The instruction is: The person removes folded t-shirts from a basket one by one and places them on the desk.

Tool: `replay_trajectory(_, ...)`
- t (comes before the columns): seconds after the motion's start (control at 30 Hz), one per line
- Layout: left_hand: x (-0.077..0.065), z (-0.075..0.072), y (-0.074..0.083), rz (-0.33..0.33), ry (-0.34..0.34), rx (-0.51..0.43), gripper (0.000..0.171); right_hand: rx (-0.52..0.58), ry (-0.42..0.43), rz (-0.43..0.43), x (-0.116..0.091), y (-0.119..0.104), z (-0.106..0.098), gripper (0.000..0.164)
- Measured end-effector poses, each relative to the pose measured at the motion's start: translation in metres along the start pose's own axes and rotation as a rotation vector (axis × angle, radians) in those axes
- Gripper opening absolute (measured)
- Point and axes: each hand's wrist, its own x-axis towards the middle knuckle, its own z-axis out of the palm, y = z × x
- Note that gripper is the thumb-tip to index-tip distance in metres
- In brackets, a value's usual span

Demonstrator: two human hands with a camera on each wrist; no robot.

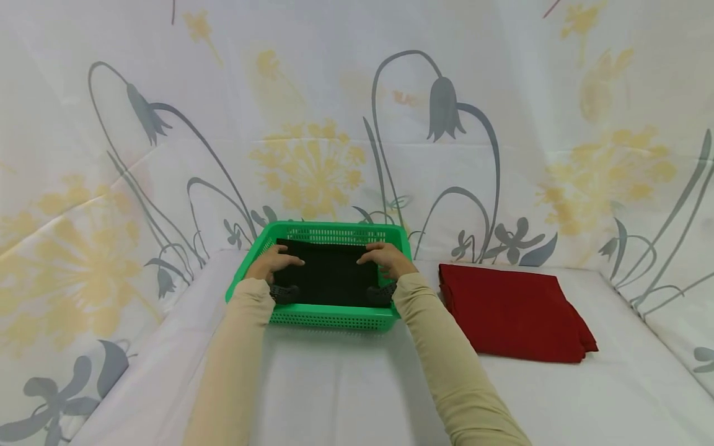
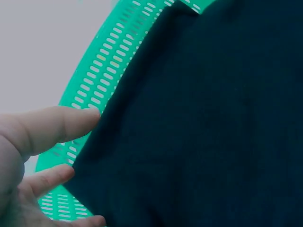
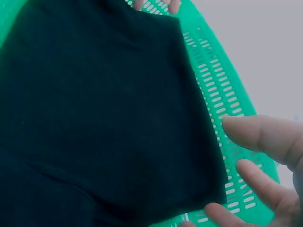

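A folded black cloth (image 1: 329,275) lies flat inside a green plastic basket (image 1: 334,314) with slotted walls. My left hand (image 1: 273,262) is over the basket's left side, its fingers spread at the cloth's edge; in the left wrist view the thumb (image 2: 78,120) and fingertips come right up to the dark fabric (image 2: 199,118). On the opposite side, my right hand (image 1: 388,259) has its fingers apart too. The right wrist view shows its thumb (image 3: 246,130) over the slotted wall and a fingertip at the cloth's corner. Neither hand grips the cloth.
To the right of the basket, a folded dark red cloth (image 1: 513,313) lies on the white-covered table (image 1: 334,384). Behind hangs a white curtain (image 1: 346,93) with grey and yellow flowers, close to the basket's far rim.
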Motion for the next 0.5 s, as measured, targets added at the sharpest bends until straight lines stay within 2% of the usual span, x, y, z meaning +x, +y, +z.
replay_trajectory(0.2, 0.0, 0.002, -0.002, -0.013, -0.014, 0.008, 0.076, -0.118, -0.025, 0.024, 0.007, 0.002, 0.002, 0.058)
replay_trajectory(0.27, 0.0, 0.002, -0.002, -0.02, -0.006, -0.001, 0.076, -0.163, -0.039, 0.023, 0.018, 0.009, 0.001, 0.059)
replay_trajectory(0.37, 0.001, 0.002, -0.002, -0.034, -0.004, -0.018, 0.077, -0.208, -0.043, 0.035, 0.021, 0.01, 0.001, 0.06)
replay_trajectory(0.47, 0.001, 0.002, -0.003, -0.05, -0.022, -0.034, 0.079, -0.203, -0.06, 0.027, 0.016, 0.01, 0.001, 0.062)
replay_trajectory(0.5, 0.002, 0.002, -0.004, -0.055, -0.029, -0.037, 0.079, -0.199, -0.057, 0.039, 0.007, 0.005, 0.002, 0.061)
